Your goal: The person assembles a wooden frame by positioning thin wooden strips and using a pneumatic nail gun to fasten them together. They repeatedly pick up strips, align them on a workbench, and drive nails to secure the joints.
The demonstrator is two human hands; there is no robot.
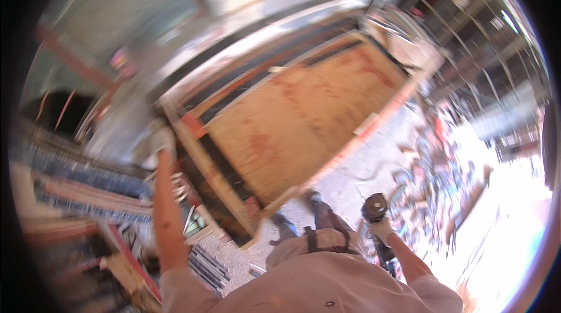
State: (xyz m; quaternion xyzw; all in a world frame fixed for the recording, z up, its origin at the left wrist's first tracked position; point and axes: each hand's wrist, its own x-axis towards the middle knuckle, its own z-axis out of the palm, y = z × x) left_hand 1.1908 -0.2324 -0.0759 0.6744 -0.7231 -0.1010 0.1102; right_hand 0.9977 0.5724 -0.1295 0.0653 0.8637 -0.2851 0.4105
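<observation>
My right hand point(383, 230), in a pale glove, is closed around an angle grinder point(374, 208) at my right side. Its round dark head points forward, and its body runs back below my hand. My left arm stretches forward to the left, and my gloved left hand point(160, 139) is beside the left end of a large wooden frame. Motion smears the fingers of that hand, so whether it touches anything is unclear. Inside the frame point(213, 187) lies a broad wooden panel point(304, 123) with reddish stains.
Stacked long bars point(87, 190) lie at the left. Several dark rods point(207, 266) rest on the ground by my left side. Loose scraps point(432, 178) are heaped at the right. A barred metal structure point(485, 50) stands at the far right. My feet point(315, 197) are close to the frame's near edge.
</observation>
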